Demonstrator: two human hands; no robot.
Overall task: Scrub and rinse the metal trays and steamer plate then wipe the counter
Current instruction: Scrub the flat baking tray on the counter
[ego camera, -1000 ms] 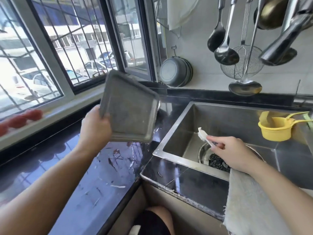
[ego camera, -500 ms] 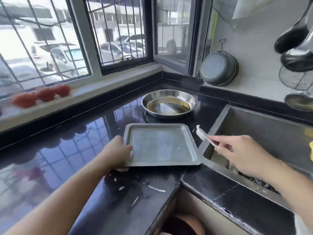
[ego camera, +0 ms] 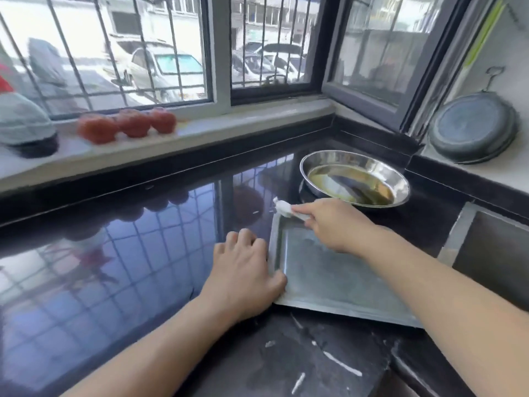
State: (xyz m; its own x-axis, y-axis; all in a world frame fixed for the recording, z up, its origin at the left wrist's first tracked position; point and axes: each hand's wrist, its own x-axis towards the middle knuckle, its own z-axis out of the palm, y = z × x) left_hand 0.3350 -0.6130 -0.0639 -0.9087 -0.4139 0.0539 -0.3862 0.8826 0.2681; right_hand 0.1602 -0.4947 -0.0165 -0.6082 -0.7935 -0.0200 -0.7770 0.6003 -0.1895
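Scrubbing step, square tray. My left hand (ego camera: pixel 243 275) grips the near-left rim of the metal tray (ego camera: pixel 329 277), thumb hooked over the edge, pinning it flat on the counter (ego camera: pixel 128 253). My right hand (ego camera: pixel 335 223) pinches a small white brush (ego camera: pixel 286 210) at the tray's far-left corner. Beyond my right hand waits a round metal plate (ego camera: pixel 355 179). Next, likely: firm strokes across the tray.

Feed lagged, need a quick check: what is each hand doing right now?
Left hand: gripping the tray by its left edge.
Right hand: holding a small white brush.
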